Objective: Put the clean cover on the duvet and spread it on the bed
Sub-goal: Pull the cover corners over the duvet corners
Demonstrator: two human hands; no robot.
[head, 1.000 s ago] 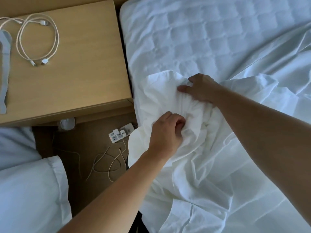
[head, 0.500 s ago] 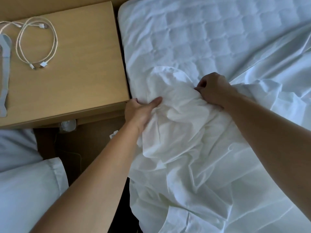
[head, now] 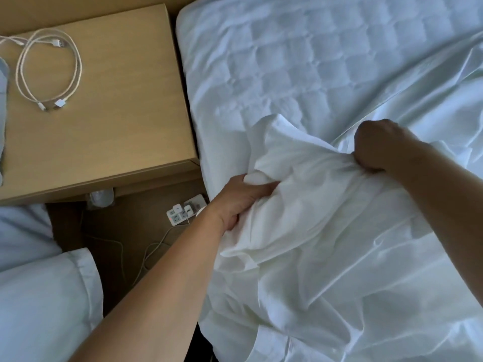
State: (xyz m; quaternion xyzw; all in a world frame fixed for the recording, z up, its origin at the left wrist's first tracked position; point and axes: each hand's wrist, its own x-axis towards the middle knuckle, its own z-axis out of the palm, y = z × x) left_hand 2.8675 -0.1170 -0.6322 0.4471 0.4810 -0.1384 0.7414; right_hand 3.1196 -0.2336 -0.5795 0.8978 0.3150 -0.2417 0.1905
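Note:
A white duvet cover [head: 326, 226] lies crumpled over the near left part of the bed [head: 300, 74], whose quilted mattress pad shows bare further up. My left hand [head: 235, 202] grips a bunched fold of the cover at the bed's left edge, fingers curled into the cloth. My right hand [head: 379, 147] holds a gathered ridge of the same cover further right, fist closed round it. The cloth is stretched taut between both hands. I cannot tell the duvet apart from the cover.
A wooden nightstand [head: 117, 121] stands left of the bed with a coiled white cable [head: 49, 71] on it. On the floor in the gap lie a power strip [head: 185, 209] and wires. Another white bedding piece [head: 44, 296] sits at the lower left.
My left hand moved down and right along the bed's edge and closed on a fold. My right hand shifted right, pulling the cover's ridge tight.

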